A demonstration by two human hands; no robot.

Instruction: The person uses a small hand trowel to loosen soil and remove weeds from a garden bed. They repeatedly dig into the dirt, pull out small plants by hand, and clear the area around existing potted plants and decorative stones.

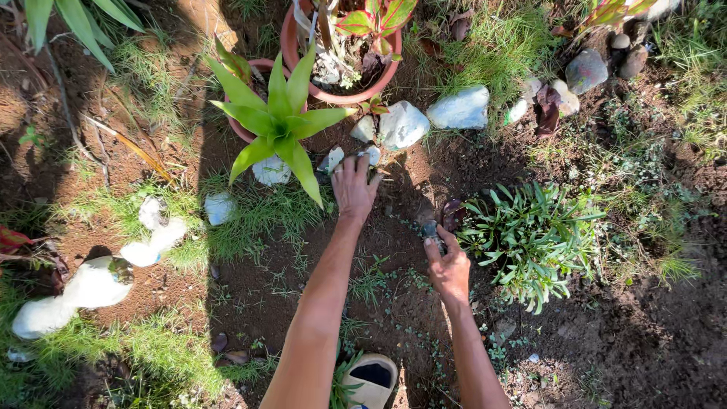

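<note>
The left hand rests fingers spread on a white stone just ahead. The right hand grips a small dark tool, seemingly digging soil beside the low green plant; steady prying seems needed.

Small dark object in right hand, too hidden to identify.

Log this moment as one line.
left hand: on small white stone | right hand: grips dark tool | bare brown soil
</note>
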